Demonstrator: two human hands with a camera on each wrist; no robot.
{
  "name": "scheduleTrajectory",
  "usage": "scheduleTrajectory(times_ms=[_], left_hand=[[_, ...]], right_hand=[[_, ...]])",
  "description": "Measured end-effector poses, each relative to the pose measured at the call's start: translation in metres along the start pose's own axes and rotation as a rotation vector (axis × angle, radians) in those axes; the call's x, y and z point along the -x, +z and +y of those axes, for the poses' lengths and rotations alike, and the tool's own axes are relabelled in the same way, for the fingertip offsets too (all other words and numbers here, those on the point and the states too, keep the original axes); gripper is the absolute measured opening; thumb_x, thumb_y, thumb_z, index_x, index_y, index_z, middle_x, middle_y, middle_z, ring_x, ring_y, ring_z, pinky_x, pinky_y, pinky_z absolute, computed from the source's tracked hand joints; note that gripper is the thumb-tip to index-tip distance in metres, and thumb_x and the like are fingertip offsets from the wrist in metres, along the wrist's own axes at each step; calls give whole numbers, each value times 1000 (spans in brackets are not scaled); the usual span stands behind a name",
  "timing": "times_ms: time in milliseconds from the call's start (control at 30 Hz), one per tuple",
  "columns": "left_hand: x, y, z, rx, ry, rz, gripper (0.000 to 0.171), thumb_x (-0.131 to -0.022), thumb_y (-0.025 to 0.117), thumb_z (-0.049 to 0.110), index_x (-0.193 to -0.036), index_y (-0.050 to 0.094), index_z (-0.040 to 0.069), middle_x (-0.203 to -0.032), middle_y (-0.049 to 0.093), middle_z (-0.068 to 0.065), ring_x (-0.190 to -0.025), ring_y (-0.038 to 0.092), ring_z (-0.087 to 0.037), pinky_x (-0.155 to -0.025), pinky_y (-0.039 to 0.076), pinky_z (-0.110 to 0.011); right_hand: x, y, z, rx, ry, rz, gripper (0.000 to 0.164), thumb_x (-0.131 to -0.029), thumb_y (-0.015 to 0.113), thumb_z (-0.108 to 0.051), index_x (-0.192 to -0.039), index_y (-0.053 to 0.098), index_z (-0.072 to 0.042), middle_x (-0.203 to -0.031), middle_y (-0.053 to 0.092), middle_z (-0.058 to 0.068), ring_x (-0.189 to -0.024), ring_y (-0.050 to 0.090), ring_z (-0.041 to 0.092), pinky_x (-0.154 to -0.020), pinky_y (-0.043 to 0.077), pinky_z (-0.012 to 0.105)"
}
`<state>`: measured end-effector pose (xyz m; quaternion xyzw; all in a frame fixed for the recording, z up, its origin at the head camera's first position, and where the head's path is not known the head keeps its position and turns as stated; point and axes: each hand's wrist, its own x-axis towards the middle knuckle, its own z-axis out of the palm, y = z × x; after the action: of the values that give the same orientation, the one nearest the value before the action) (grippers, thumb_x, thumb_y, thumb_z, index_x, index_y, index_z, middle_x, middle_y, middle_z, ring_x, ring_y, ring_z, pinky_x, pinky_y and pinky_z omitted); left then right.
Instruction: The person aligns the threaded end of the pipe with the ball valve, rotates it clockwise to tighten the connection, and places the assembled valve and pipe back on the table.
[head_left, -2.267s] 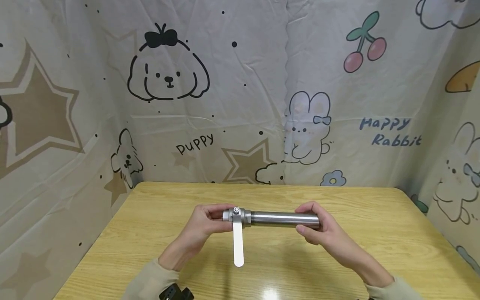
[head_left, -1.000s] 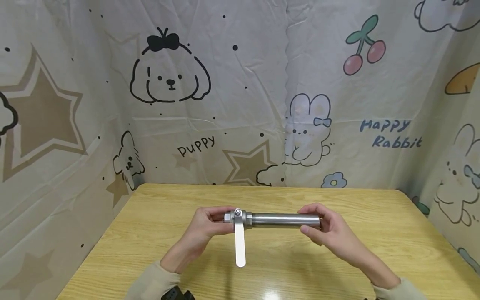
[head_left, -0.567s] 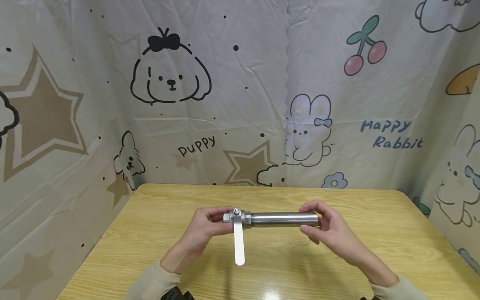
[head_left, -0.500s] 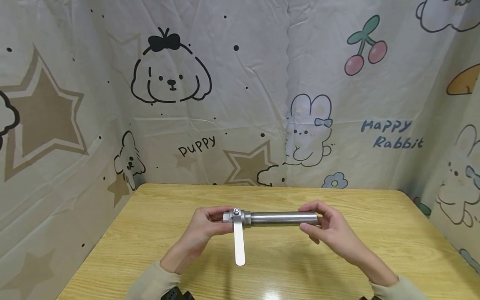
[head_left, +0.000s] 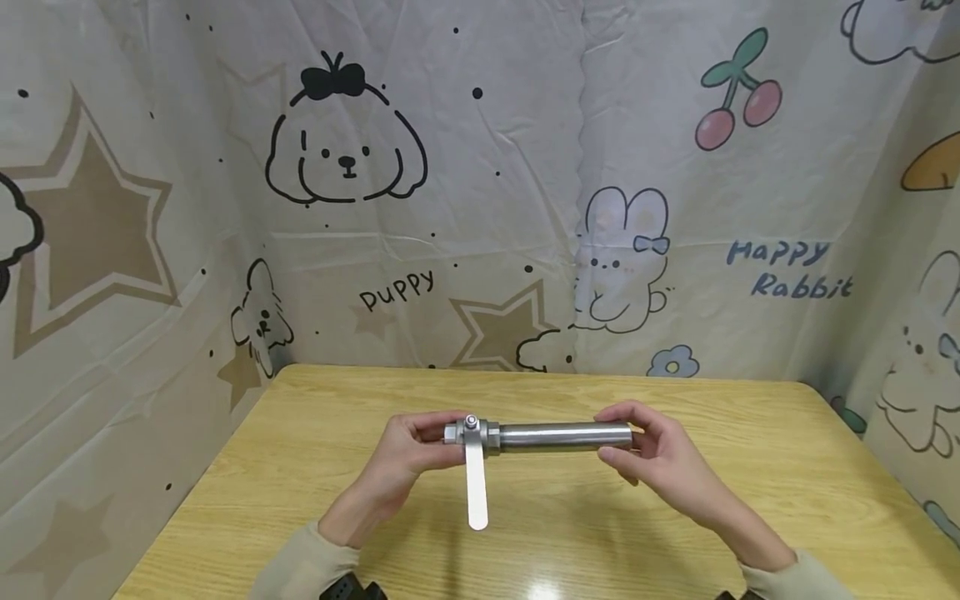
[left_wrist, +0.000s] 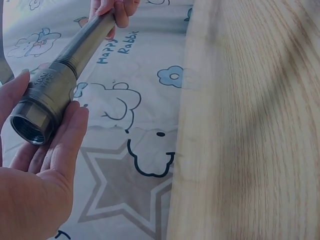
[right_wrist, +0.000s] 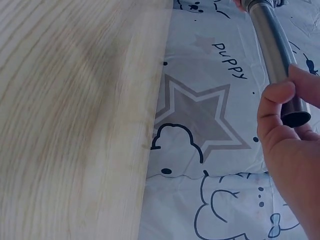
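Observation:
A metal ball valve (head_left: 491,436) is joined to a smooth steel pipe (head_left: 564,436), both held level above the table. Its flat silver lever (head_left: 477,490) points toward me. My left hand (head_left: 403,457) grips the valve's left end, thumb on the near side and fingers on the far side. In the left wrist view, the valve's threaded opening (left_wrist: 34,131) faces out past the palm. At the pipe's other end, my right hand (head_left: 663,454) pinches it between thumb and fingers. The right wrist view shows the pipe's round end (right_wrist: 296,119) beside those fingers.
A wood-grain table (head_left: 315,417) lies below the hands. Cloth curtains (head_left: 487,217) printed with cartoon animals, stars and cherries rise behind it and on both sides. Black wrist devices (head_left: 352,587) sit at the sleeve cuffs along the bottom edge.
The valve and pipe have shifted very slightly left. My right hand's lower fingers have curled a little under the pipe's end. Both hands keep their holds.

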<state>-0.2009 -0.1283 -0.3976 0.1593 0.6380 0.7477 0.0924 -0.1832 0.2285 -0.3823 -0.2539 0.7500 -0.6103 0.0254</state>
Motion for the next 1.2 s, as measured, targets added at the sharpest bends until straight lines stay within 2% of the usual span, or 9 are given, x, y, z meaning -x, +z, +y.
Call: scheduleTrajectory(times_ms=[133, 367, 500, 633, 700, 867, 967, 1100, 1200], left_hand=[[0, 0, 0, -1, 3, 1, 48, -85, 80, -3, -130, 67, -13, -109, 79, -8, -102, 73, -18, -91, 59, -33], [-1, 0, -1, 6, -8, 6, 46, -84, 80, -5, -128, 69, -11, -109, 79, -8, -101, 73, -19, -91, 59, -33], [-1, 1, 0, 1, -5, 9, 47, -84, 81, -4, -129, 68, -12, -110, 78, -9, -101, 73, -19, -90, 59, -33], [-1, 1, 1, -6, -6, 14, 47, -84, 81, -4, -128, 68, -12, -110, 78, -9, -101, 73, -19, -90, 59, -33], [-1, 2, 2, -6, -8, 15, 46, -84, 81, -4, -128, 69, -10, -110, 78, -9, -101, 73, -19, -90, 59, -33], [-3, 3, 2, 3, -12, 8, 45, -84, 82, -5, -127, 70, -9, -110, 78, -10, -102, 73, -19, -91, 60, -33], [-3, 3, 2, 10, -12, 10, 45, -84, 81, -5, -127, 70, -10, -111, 78, -10, -102, 73, -20, -91, 59, -34], [-3, 3, 2, 10, -8, 13, 46, -85, 81, -4, -128, 69, -11, -111, 78, -11, -103, 73, -20, -92, 59, -34], [-3, 2, 3, 0, -5, 9, 47, -85, 81, -4, -129, 68, -12, -112, 77, -12, -103, 73, -21, -93, 59, -35]], right_hand=[[-1, -1, -1, 50, 34, 30, 25, -103, 68, -10, -126, 66, -1, -89, 60, 11, -64, 53, 14, -53, 48, 31], [-1, 0, -1, -39, 26, -6, 37, -98, 73, -1, -131, 57, 0, -122, 57, 19, -81, 62, 12, -61, 52, 23], [-1, -1, -1, -37, 21, 12, 30, -100, 71, -2, -127, 60, 2, -107, 60, 17, -68, 52, 10, -51, 42, 25], [-1, -1, -2, 12, 43, 33, 25, -103, 68, -8, -126, 65, 2, -94, 61, 11, -66, 52, 12, -53, 45, 27], [-1, 0, -2, 16, 40, 25, 29, -102, 69, -8, -129, 64, 1, -101, 62, 12, -74, 59, 12, -59, 51, 26], [-1, -1, 1, -20, -24, 0, 39, -97, 72, 2, -133, 57, 1, -122, 58, 19, -83, 63, 12, -60, 52, 25], [-2, -2, 1, -2, -20, 20, 30, -98, 72, 1, -127, 62, 0, -109, 61, 17, -70, 56, 11, -53, 47, 27], [-3, -2, -1, 36, 54, 41, 22, -103, 69, -10, -124, 68, -3, -92, 61, 12, -63, 51, 12, -52, 45, 29], [-2, -2, -1, 23, 71, 31, 29, -103, 70, -10, -130, 65, -1, -103, 62, 15, -71, 58, 12, -56, 49, 26]])
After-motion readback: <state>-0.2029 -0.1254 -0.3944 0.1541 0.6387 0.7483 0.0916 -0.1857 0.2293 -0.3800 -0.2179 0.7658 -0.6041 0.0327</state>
